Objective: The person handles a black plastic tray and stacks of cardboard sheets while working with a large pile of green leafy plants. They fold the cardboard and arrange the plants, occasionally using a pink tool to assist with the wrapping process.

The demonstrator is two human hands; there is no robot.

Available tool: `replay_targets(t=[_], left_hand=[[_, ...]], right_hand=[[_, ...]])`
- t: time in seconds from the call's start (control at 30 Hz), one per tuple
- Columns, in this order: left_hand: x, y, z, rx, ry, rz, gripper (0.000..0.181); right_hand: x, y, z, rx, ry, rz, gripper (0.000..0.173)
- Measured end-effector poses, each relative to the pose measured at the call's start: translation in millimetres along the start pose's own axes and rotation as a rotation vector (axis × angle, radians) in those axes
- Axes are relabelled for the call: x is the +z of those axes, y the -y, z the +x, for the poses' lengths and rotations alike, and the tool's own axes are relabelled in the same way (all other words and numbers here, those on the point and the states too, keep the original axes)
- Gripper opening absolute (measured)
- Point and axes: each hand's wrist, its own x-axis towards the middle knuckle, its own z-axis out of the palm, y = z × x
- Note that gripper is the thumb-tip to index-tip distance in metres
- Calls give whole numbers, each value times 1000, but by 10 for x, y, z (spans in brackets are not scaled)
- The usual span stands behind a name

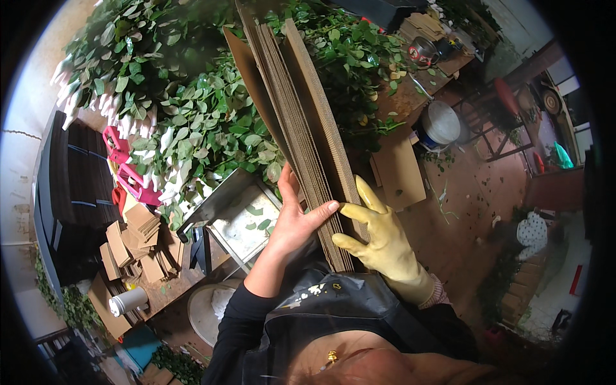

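Note:
A tall stack of corrugated cardboard sheets (301, 130) stands on edge against my black apron (332, 308). My bare left hand (296, 221) grips its near part, thumb across the edges and fingers behind the left side. On the right, my right hand (382, 236) wears a yellow rubber glove and holds the outer sheets, with its fingers spread over their edges. A gap separates the rightmost cardboard (332, 115) from the middle of the stack, and one sheet (252, 82) leans away on the left. Leafy stems (207, 110) lie beyond the stack.
Left stand a metal tray (245, 211), small cardboard pieces (139, 240), a grey cup (127, 301), pink plastic holders (137, 185) and stacked black sheets (86, 168). Rightward are a bucket (440, 122), a cardboard box (399, 168) and a metal rack (495, 125) on the floor. White-wrapped stem ends (115, 108) lie upper left.

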Motion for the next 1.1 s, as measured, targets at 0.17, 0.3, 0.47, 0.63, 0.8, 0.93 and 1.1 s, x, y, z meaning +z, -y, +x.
replay_targets(t=[0.17, 0.3, 0.47, 0.63, 0.8, 0.93, 1.1], left_hand=[[3, 8, 4, -11, 7, -40, 120], [-34, 102, -4, -7, -10, -19, 121], [-41, 100, -4, 21, -7, 41, 122], [11, -33, -9, -2, 20, -54, 121], [-26, 58, -5, -2, -3, 10, 121], [-39, 101, -10, 11, -16, 35, 121], [-18, 33, -12, 52, 12, 21, 122]], right_hand=[[-24, -41, -26, -32, -13, 5, 59], [-58, 33, -26, -45, -55, 38, 56], [-41, 23, -51, 22, 23, 80, 46], [23, 39, -40, -63, -20, 9, 53], [7, 1, -60, -68, -16, 34, 60], [-38, 67, -47, -37, -39, 40, 50], [1, 19, -54, -22, 19, -53, 45]])
